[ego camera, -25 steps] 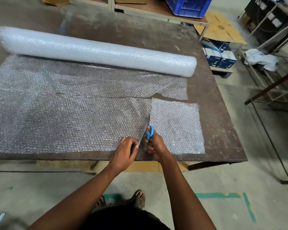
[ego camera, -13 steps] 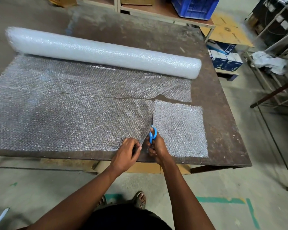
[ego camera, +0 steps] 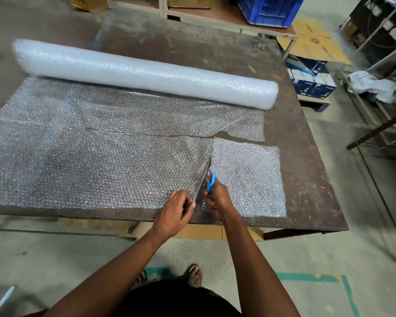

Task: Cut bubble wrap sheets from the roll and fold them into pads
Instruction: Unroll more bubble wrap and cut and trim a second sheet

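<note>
**Scissor cut along the near edge of the bubble wrap sheet**

The right hand [ego camera: 216,197] has its fingers curled through the blue handles of one pair of scissors [ego camera: 210,181]; the blades point away from the person into the sheet, and whether they are apart or together cannot be told. The left hand [ego camera: 174,213] pinches the cut edge of the unrolled sheet [ego camera: 96,156] just left of the scissors, at the near table edge. One cut square piece [ego camera: 247,177] lies flat to the right of the blades. One roll of bubble wrap [ego camera: 144,73] lies across the far side of the sheet, joined to it.

Surface: one dark, worn worktable [ego camera: 306,179] carries all bubble wrap. Room: concrete floor [ego camera: 284,252] with green tape markings [ego camera: 306,277]. Beyond the table, one blue crate [ego camera: 269,10] sits on a wooden shelf, and stacked blue-and-white boxes [ego camera: 311,81] stand to the right. Two sandalled feet [ego camera: 193,274] show below.
</note>
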{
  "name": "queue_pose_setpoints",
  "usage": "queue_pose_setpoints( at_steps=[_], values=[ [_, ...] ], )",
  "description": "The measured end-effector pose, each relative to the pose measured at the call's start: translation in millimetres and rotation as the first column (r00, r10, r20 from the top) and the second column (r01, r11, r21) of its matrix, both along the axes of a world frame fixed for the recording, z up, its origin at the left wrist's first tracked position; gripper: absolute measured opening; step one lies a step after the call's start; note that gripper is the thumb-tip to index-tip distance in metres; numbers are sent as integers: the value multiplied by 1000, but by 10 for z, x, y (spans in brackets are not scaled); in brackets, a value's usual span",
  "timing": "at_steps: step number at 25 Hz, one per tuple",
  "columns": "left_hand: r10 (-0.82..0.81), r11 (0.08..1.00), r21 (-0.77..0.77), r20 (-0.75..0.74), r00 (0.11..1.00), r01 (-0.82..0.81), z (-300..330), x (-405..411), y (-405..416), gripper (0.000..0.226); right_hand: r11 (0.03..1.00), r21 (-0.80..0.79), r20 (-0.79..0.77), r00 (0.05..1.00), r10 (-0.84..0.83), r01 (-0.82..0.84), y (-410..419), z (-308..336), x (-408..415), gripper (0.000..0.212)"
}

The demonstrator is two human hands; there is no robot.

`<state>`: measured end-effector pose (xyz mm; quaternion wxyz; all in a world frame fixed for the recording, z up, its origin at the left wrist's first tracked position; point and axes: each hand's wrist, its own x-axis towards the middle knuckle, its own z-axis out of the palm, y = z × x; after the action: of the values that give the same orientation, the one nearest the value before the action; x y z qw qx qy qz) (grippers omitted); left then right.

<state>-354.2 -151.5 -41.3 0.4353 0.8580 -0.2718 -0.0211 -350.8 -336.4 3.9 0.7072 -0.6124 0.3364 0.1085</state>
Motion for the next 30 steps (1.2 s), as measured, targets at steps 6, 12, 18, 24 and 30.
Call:
queue_pose_setpoints(
  at_steps=[6,12,18,24,30],
  values=[
    [-4,1000,-11,-10,1000,4,13,0,1,12,1000,13,13,1000,17,-18,-49,-33,119,54],
    [-9,1000,-16,-4,1000,9,-10,10,10,12,1000,9,12,1000,19,-19,-107,-20,218,45],
    [-16,1000,-13,-6,1000,16,-28,21,4,10,998,49,2,999,49,-49,-111,-10,269,53],
    [-9,1000,-13,-21,1000,8,-30,14,6,10,999,33,14,999,34,-34,-180,18,349,46],
    [-13,1000,-13,-10,1000,13,-20,14,9,10,997,51,19,999,49,-50,-190,7,357,49]
  ],
)
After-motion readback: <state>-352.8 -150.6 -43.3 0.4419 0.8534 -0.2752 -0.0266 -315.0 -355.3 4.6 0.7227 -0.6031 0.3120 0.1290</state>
